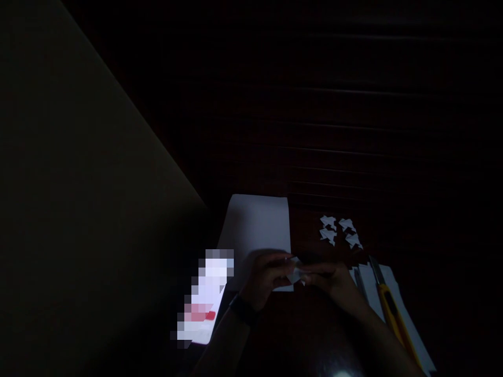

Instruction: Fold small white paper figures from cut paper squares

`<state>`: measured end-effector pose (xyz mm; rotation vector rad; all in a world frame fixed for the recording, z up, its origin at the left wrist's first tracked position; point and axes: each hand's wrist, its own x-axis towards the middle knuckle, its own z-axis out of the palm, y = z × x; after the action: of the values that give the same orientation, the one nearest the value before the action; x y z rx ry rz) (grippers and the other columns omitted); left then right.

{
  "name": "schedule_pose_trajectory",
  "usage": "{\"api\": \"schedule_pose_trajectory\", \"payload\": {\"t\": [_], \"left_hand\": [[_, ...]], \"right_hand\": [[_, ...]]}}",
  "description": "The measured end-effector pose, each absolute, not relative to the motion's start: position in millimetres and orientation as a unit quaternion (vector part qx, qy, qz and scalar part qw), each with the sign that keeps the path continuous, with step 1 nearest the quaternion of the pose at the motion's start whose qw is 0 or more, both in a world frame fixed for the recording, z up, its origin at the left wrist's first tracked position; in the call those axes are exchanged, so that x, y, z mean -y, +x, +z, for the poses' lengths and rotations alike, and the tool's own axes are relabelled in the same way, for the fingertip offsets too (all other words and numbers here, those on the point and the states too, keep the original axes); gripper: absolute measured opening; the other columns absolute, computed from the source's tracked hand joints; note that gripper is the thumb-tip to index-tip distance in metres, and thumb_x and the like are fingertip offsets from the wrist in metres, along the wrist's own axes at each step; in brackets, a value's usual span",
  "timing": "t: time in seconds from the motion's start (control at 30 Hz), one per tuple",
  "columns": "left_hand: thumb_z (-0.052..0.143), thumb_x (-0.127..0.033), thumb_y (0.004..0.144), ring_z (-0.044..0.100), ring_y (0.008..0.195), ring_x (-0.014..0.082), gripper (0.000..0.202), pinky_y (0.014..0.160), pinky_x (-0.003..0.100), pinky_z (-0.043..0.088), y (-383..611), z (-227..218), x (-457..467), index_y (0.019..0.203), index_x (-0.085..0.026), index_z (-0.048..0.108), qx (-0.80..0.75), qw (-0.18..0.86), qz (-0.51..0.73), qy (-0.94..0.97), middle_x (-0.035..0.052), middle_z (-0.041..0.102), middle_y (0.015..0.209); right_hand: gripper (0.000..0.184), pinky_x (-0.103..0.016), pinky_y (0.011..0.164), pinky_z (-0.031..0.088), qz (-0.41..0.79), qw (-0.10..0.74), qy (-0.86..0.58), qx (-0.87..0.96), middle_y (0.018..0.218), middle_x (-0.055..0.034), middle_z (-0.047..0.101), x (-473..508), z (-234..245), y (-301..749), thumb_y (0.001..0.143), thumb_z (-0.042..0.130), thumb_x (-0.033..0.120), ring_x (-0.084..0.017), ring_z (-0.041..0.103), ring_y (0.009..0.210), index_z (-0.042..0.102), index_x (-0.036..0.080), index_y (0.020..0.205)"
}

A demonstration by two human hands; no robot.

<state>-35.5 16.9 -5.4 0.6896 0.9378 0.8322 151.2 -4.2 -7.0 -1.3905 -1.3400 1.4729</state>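
Note:
A small piece of folded white paper (295,273) is pinched between my two hands, just over the lower right corner of a large white sheet (259,222). My left hand (265,277), with a dark band on its wrist, closes its fingers on the paper's left side. From the right, my right hand (332,283) grips the other side between thumb and fingers. The dim light hides the finer folds. Several small folded paper figures (328,221) with pointed corners lie beyond my right hand on the dark wooden table (306,324).
A yellow utility knife (391,309) with its blade out rests on a stack of white paper (406,314) at the right. A lit screen (206,293), partly pixelated, stands left of my left forearm. A pale wall (78,183) borders the left side.

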Motion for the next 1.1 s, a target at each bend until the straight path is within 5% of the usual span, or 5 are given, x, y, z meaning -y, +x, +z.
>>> {"api": "schedule_pose_trajectory", "payload": {"t": [0.13,0.3,0.47,0.83,1.1], "left_hand": [[0.072,-0.023,0.067,0.063,0.087,0.0247,0.043,0.072,0.04,0.054,-36,-6,-17,0.108,-0.019,0.06,-0.421,0.763,0.398,0.286,0.0108,0.065,0.099],[0.069,-0.026,0.071,0.065,0.084,0.0245,0.024,0.078,0.04,0.051,-35,-8,-17,0.089,-0.012,0.066,-0.388,0.786,0.387,0.286,0.0125,0.066,0.093],[0.066,-0.031,0.074,0.064,0.088,0.0258,0.027,0.082,0.04,0.049,-34,-2,-17,0.094,-0.012,0.066,-0.366,0.798,0.362,0.313,0.0144,0.067,0.096],[0.059,-0.044,0.076,0.066,0.068,0.0195,0.035,0.059,0.028,0.055,-29,-13,-15,0.084,-0.011,0.069,-0.437,0.704,0.341,0.445,0.0113,0.07,0.083],[0.057,-0.04,0.079,0.066,0.071,0.0203,0.032,0.056,0.027,0.054,-25,-22,-14,0.09,-0.012,0.069,-0.438,0.651,0.358,0.507,0.0092,0.07,0.08]], "right_hand": [[0.022,-0.033,0.07,0.052,0.572,0.368,-0.536,0.5,0.082,-0.0039,0.074,4,-8,148,0.07,0.069,0.035,-0.023,0.067,0.075,0.074,0.022,0.087],[0.023,-0.032,0.067,0.053,0.6,0.392,-0.526,0.458,0.079,-0.0059,0.073,6,-9,146,0.074,0.066,0.036,-0.022,0.067,0.071,0.073,0.018,0.085],[0.025,-0.032,0.064,0.054,0.608,0.433,-0.537,0.393,0.073,-0.0079,0.072,6,-14,147,0.072,0.068,0.038,-0.021,0.067,0.065,0.072,0.015,0.079],[0.038,-0.034,0.059,0.055,0.655,0.425,-0.529,0.333,0.075,-0.0119,0.071,5,-20,146,0.074,0.063,0.046,-0.024,0.068,0.063,0.07,0.011,0.083],[0.027,-0.034,0.066,0.054,0.659,0.442,-0.51,0.333,0.083,-0.0083,0.072,5,-24,150,0.064,0.076,0.028,-0.023,0.068,0.072,0.069,0.015,0.087]]}}
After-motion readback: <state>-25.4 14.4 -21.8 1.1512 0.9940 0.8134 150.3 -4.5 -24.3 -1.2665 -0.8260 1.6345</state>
